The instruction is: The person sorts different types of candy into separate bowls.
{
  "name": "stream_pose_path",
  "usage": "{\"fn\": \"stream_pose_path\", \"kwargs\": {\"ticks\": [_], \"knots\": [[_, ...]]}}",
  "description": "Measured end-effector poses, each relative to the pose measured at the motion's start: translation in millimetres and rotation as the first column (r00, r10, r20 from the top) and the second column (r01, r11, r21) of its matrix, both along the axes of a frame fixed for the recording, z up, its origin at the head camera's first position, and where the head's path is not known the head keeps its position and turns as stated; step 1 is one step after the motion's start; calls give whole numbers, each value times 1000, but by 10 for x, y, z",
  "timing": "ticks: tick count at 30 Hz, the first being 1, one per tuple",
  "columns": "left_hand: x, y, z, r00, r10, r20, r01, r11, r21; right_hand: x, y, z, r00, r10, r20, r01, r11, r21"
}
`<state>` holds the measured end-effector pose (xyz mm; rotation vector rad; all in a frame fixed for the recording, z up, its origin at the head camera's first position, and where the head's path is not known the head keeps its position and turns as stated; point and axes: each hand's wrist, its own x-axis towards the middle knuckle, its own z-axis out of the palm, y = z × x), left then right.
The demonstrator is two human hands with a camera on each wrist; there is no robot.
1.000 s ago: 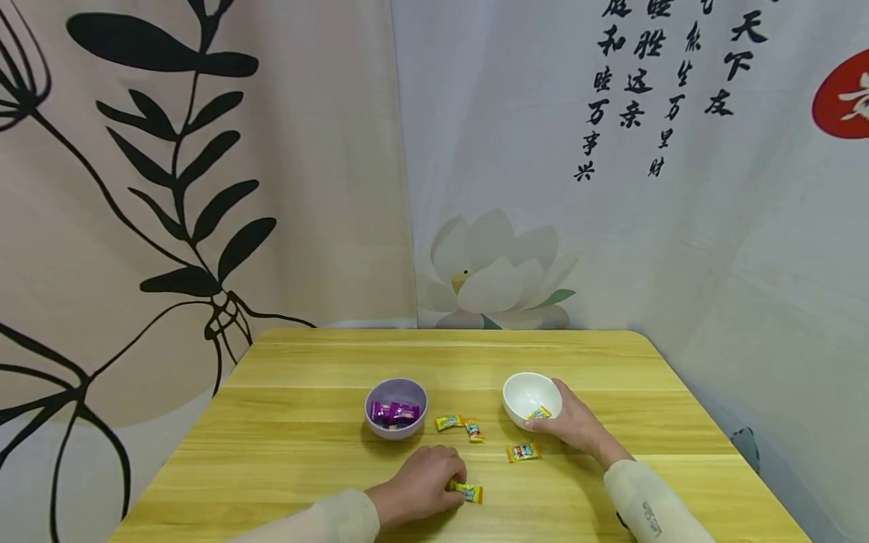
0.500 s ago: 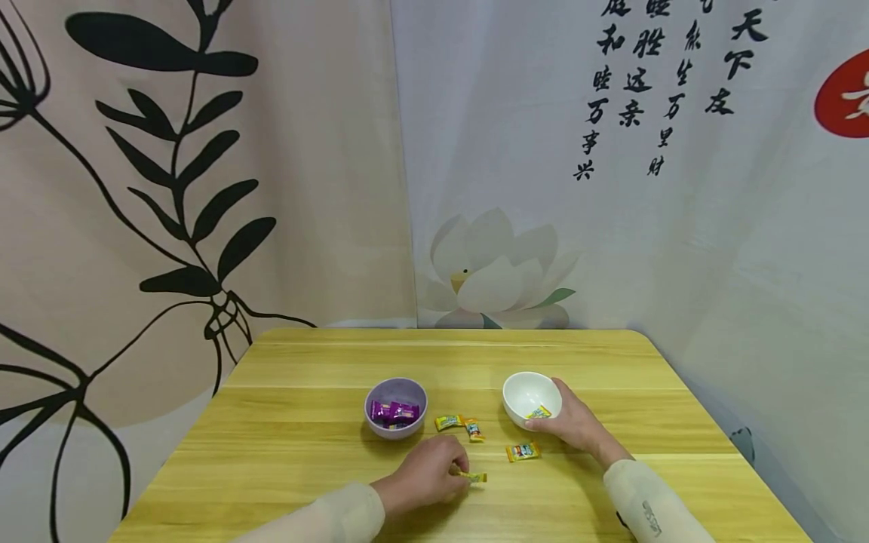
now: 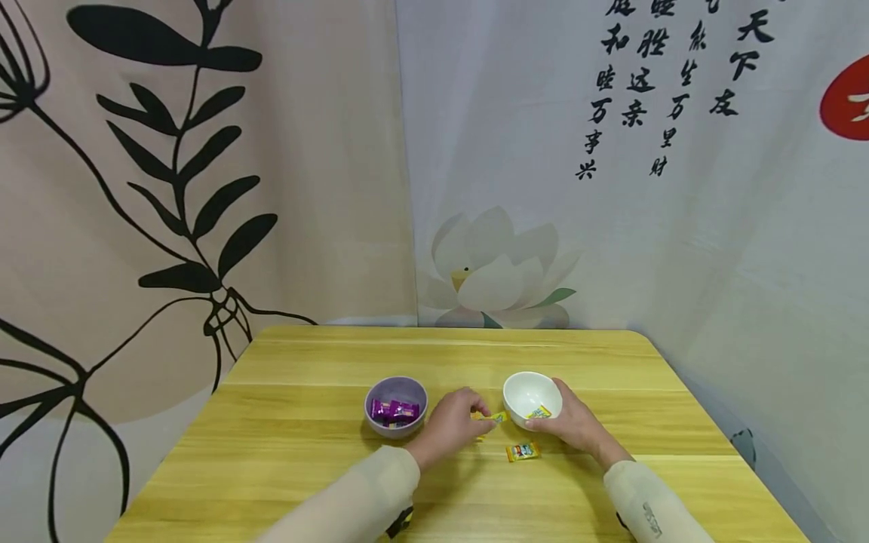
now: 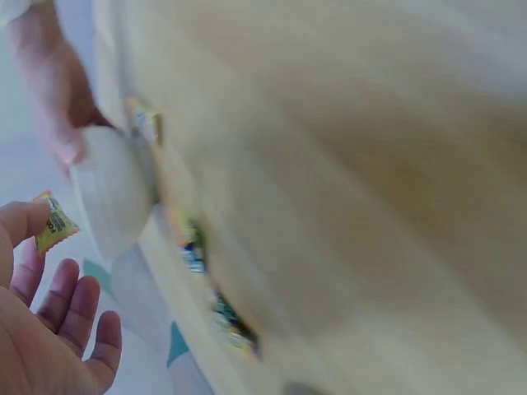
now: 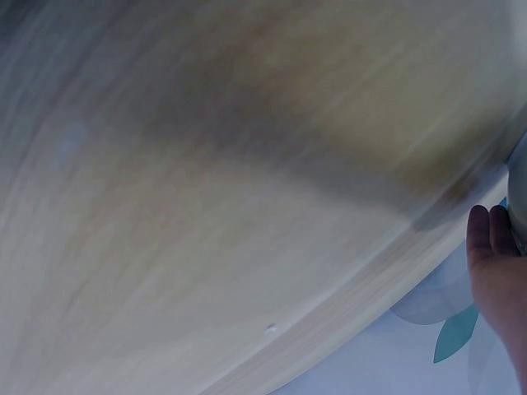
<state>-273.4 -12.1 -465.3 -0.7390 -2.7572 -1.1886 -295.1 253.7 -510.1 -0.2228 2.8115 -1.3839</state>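
My left hand [image 3: 453, 424] pinches a small yellow-wrapped candy [image 4: 56, 224] between thumb and forefinger, just left of the white bowl [image 3: 529, 388]. In the left wrist view its other fingers spread loosely below the candy. My right hand [image 3: 577, 422] grips the white bowl by its right side, thumb at the near rim. One yellow candy [image 3: 540, 412] lies inside that bowl. In the right wrist view only part of the right hand [image 5: 498, 280] shows at the edge. Two more candies, seen in the left wrist view [image 4: 193, 245], are mostly covered by my left hand in the head view.
A purple bowl [image 3: 397, 387] with several purple-wrapped candies [image 3: 394, 412] stands left of my left hand. Another yellow candy [image 3: 523, 452] lies on the wooden table [image 3: 326, 467] in front of the white bowl. Printed cloth [image 3: 339, 188] hangs behind the table.
My left hand has picked the nearest yellow candy up off the table and carried it forward and right, up to the white bowl. The right hand and both bowls stay put.
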Motion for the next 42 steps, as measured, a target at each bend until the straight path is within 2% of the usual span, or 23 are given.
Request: {"fn": "stream_pose_path", "kwargs": {"ticks": [5, 8, 13, 18, 26, 32, 37, 42], "knots": [[-135, 227, 150, 998, 52, 21, -53, 997, 51, 3, 5, -2, 1000, 5, 14, -5, 1000, -15], [-220, 343, 207, 998, 67, 15, -67, 996, 51, 2, 2, 1, 1000, 16, 13, -16, 1000, -20], [-354, 521, 232, 996, 84, -1, -84, 996, 20, 7, -15, 5, 999, 41, 4, -41, 998, -47], [-424, 655, 237, 996, 90, -13, -90, 996, -1, 16, -40, 9, 999, 53, -5, -53, 997, -58], [-466, 605, 224, 989, 130, -68, -132, 991, -20, 0, -52, -5, 1000, 14, 5, -14, 1000, -11], [-480, 462, 175, 988, 147, -48, -147, 989, 10, 9, -39, 5, 1000, 7, 18, -7, 1000, -11], [-419, 350, 101, 990, 139, -14, -139, 989, 40, 14, -21, 4, 1000, 4, 14, -4, 1000, -5], [-262, 261, -30, 993, 116, 8, -116, 993, 31, 6, -8, -10, 1000, 4, 10, -4, 1000, -9]]}}
